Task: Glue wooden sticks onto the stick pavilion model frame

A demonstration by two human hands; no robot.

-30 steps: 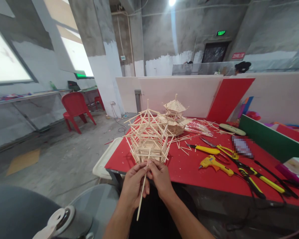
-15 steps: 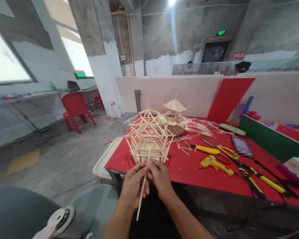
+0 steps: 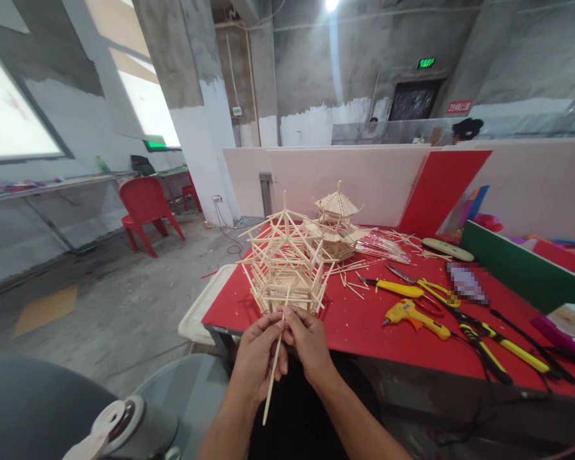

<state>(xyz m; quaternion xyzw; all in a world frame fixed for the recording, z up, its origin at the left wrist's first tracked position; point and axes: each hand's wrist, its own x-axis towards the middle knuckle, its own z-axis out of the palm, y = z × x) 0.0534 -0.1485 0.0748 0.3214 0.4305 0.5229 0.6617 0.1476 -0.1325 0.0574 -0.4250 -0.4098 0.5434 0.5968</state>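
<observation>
Between the fingertips of my left hand (image 3: 261,348) and my right hand (image 3: 309,342) is a thin wooden stick (image 3: 272,382), both hands closed on it. Its lower end slants down toward me over my lap, and its upper end points at the model. Just beyond my fingers stands an open pavilion frame (image 3: 286,255) built of such sticks, at the front edge of the red table (image 3: 354,335). Behind it to the right is a more filled-in stick pagoda (image 3: 338,223) with a pointed roof. My fingers hide part of the stick's middle.
On the table's right side lie a yellow glue gun (image 3: 414,317), yellow-handled pliers (image 3: 397,287) and long yellow-black cutters (image 3: 489,335). Loose sticks (image 3: 352,278) are scattered beside the pagoda. A green board (image 3: 522,268) stands at the right. A lidded tumbler (image 3: 137,421) is at my lower left.
</observation>
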